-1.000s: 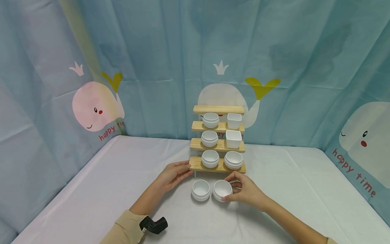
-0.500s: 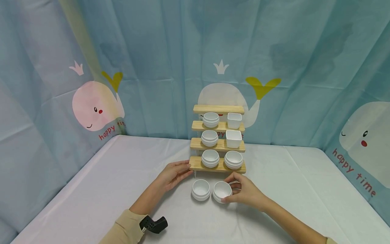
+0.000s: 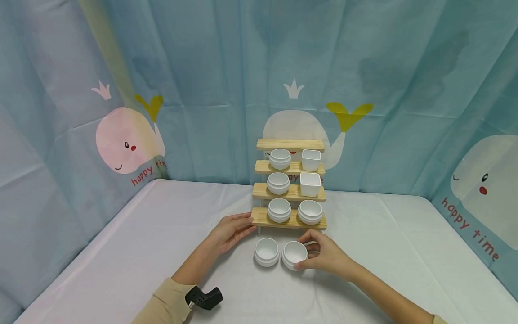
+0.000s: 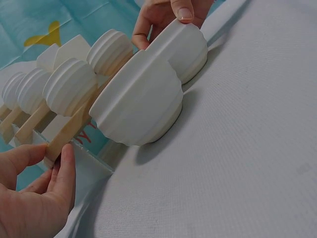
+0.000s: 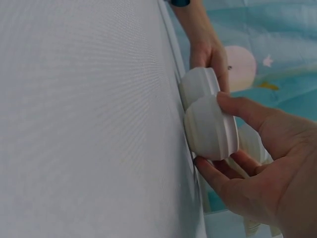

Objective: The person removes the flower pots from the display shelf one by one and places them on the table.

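Observation:
My left hand (image 3: 229, 232) pinches the left end of the lowest board of a tiered wooden shelf rack (image 3: 288, 222); in the left wrist view, thumb and fingers lie on both sides of that board (image 4: 62, 141). Around the rim and side of a round white bowl (image 3: 294, 253) on the tablecloth, my right hand (image 3: 328, 255) curls its thumb and fingers. Just left of it a second round bowl (image 3: 266, 252) stands upright in front of the rack. The right wrist view shows the held bowl (image 5: 210, 129) upright at cloth level, close by the other bowl (image 5: 198, 87).
On the rack's lower boards stand several round white bowls (image 3: 279, 210) and two square white bowls (image 3: 310, 185). The top board (image 3: 290, 145) bears nothing. A white cloth (image 3: 162, 234) covers the table. Behind hangs a blue curtain (image 3: 202, 144). A black device (image 3: 204, 298) sits at my left cuff.
The bowl in my right hand has shifted very slightly toward me, with the hand. My left hand stays on the board, and the other bowls have not moved.

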Available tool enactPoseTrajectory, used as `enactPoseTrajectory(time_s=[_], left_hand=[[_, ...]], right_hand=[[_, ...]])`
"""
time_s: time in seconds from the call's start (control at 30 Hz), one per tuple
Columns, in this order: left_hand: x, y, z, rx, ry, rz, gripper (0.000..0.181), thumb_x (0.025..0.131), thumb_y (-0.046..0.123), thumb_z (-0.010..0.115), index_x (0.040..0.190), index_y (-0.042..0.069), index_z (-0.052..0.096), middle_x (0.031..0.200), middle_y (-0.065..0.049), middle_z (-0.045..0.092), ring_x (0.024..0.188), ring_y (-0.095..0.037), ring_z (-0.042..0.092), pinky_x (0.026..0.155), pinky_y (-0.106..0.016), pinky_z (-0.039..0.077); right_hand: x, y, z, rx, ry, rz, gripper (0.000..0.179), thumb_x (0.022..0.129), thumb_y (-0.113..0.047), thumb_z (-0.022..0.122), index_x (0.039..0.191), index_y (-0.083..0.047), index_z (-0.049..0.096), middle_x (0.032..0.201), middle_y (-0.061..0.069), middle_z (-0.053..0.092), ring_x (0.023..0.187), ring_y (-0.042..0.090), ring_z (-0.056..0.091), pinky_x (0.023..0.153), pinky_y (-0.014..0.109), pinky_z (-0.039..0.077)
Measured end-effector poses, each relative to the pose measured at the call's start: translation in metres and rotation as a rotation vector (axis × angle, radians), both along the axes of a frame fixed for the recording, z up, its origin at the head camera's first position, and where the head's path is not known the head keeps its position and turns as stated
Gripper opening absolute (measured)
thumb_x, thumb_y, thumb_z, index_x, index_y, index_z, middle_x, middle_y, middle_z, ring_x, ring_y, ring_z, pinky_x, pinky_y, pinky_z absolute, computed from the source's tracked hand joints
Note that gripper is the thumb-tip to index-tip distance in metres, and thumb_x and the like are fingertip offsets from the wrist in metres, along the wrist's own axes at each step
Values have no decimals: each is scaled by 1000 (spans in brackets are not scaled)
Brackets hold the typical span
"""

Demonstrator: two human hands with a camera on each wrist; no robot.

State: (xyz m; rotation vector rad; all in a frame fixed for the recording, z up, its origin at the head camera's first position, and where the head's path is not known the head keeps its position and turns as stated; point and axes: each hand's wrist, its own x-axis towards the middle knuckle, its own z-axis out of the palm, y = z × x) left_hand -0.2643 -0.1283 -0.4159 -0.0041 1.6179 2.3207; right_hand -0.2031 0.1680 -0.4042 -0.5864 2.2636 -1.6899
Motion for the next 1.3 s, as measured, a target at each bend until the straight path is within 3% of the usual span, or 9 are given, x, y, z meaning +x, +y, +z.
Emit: enactPoseTrajectory(time_s=[0.37,0.83,1.3], left_hand=[[0,0,0,-2,5,-2,49,109,-3,51,153,-19,36,149,-34,45,106,-15,68,100,-24,61],[0,0,1,-2,1,3,49,108,-3,51,153,-19,36,148,-33,46,105,-14,68,99,-24,61],[0,0,1,-10,-1,-4,50,109,-4,51,154,-18,34,153,-35,42,109,-16,67,101,-25,60]], right_hand=[[0,2,1,9,-5,43,61,80,1,90,128,9,53,126,17,61,110,24,63,90,24,62],[-2,10,9,97,13,126,68,84,-10,90,138,8,54,135,19,59,120,29,61,100,21,58],[-1,16,20,117,-11,167,67,85,-9,88,140,10,55,138,22,59,123,35,63,101,28,61]])
